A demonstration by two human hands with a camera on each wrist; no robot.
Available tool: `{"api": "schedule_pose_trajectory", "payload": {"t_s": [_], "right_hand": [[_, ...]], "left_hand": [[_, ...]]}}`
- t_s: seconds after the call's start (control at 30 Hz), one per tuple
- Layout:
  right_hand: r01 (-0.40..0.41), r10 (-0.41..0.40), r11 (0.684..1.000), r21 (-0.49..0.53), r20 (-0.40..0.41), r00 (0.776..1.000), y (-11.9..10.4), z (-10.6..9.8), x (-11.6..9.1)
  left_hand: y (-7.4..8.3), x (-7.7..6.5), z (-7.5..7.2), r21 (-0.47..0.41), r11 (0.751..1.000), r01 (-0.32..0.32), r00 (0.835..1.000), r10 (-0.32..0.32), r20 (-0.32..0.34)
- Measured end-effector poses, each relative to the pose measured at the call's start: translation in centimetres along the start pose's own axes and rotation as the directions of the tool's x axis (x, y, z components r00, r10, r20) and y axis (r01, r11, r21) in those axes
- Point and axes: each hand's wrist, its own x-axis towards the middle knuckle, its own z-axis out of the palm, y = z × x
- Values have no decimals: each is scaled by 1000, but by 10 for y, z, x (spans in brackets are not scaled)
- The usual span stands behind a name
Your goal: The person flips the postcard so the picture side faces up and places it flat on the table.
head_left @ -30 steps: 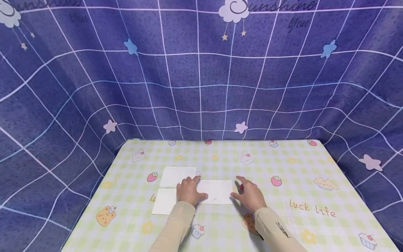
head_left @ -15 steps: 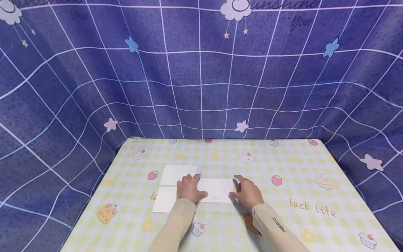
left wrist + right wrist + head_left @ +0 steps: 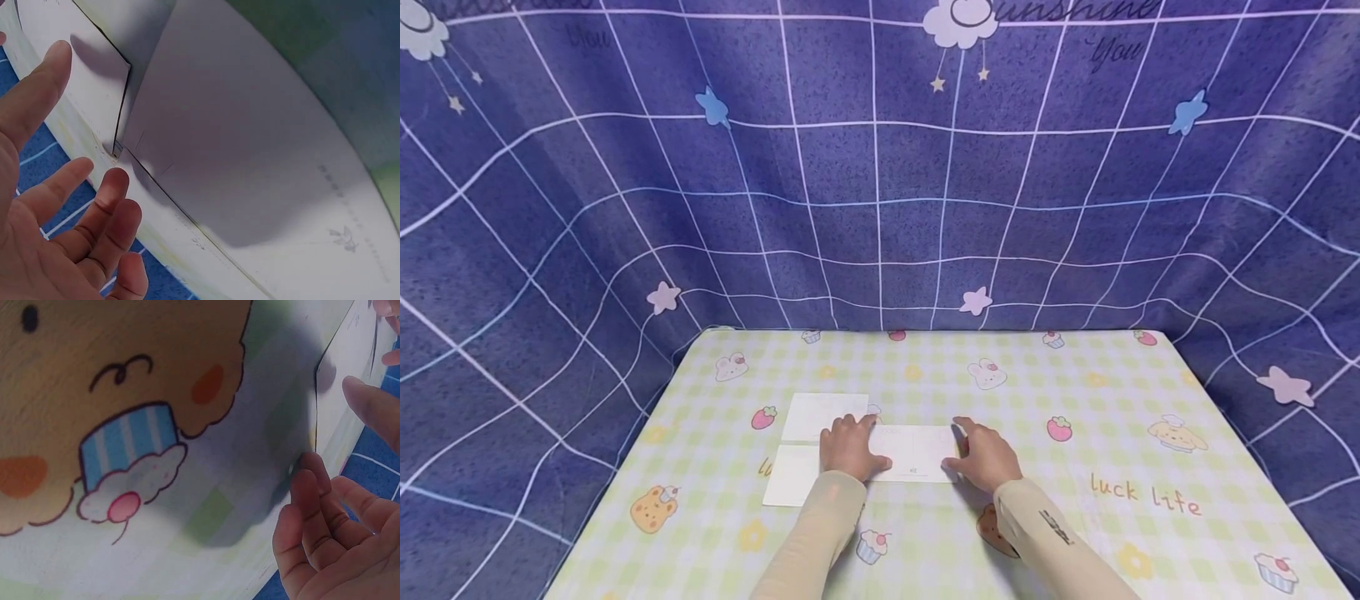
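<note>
A white postcard (image 3: 917, 454) with faint print lies flat on the table between both hands. My left hand (image 3: 850, 450) is at its left end, thumb and index finger spread along that side. At the right end is my right hand (image 3: 988, 458), likewise spread, thumb by the near corner. Both wrist views show straight thumbs over the card and other fingers loosely bent. Two more white cards lie to the left, a far one (image 3: 820, 412) and a near one (image 3: 790, 475), partly hidden by the left hand. The left wrist view shows a small bird mark (image 3: 342, 239) on the near card.
A green-and-white checked tablecloth (image 3: 1075, 533) with cartoon prints covers the table. Behind it and along both sides hangs a blue curtain (image 3: 917, 233) with white grid lines and stars.
My right hand has shifted slightly left, closer to the postcard's right end. The left hand has barely moved, and the cards stay in place.
</note>
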Motion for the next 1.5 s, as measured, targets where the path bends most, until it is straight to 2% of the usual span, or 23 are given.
{"api": "schedule_pose_trajectory", "payload": {"t_s": [0.37, 0.6, 0.77, 1.03, 1.5], "right_hand": [[18, -18, 1000, -15, 20, 1000, -4, 2, 2], [15, -14, 999, -42, 19, 1000, -5, 6, 3], [-2, 3, 999, -42, 47, 999, -5, 6, 4], [-13, 16, 998, -63, 50, 999, -4, 6, 7], [-17, 19, 999, -44, 30, 999, -4, 7, 8]], "left_hand": [[-2, 2, 2, 54, 998, -21, 1000, 20, 22], [-1, 1, -1, 83, 996, -33, 998, 29, 55], [0, 1, -4, 83, 996, -29, 996, 22, 89], [-1, 7, 2, 102, 994, -30, 994, 19, 109], [2, 9, 5, 111, 993, -40, 996, 31, 87]]}}
